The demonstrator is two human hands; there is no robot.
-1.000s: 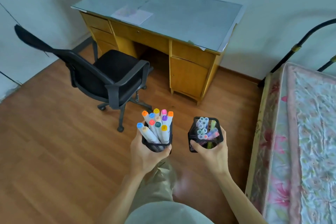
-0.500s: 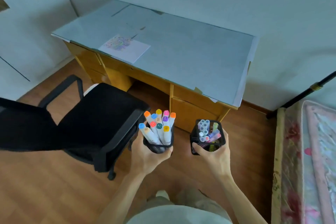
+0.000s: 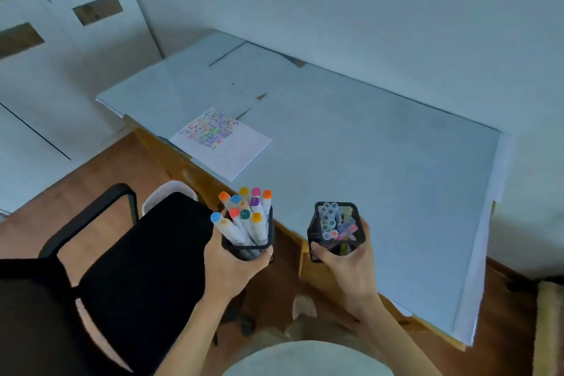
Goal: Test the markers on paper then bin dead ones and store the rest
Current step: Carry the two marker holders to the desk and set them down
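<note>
From the head camera, the left hand [image 3: 232,265] is curled round a black mesh cup [image 3: 248,249], thumb on its near rim, holding it upright in the air in front of the desk [image 3: 381,162]. The cup is packed with white-barrelled markers [image 3: 244,217] whose coloured caps, blue, orange, yellow, pink, purple, red and teal, stick out well above the rim and lean toward the left. The right hand [image 3: 351,265] grips a second black mesh cup [image 3: 335,230], thumb across its near wall and fingers wrapped round the right side; it holds thinner pens [image 3: 332,223] with pale blue ends and a few pink and yellow-green ones, all sitting below the rim. The two cups are apart, level with the desk's near edge. On the desk's grey top, near its left front edge, lies a white sheet of paper [image 3: 232,152] with many small coloured scribbles [image 3: 210,130] over its far half. A black office chair [image 3: 137,268] stands to the left, and a pale bin [image 3: 168,195] shows just beyond its seat.
</note>
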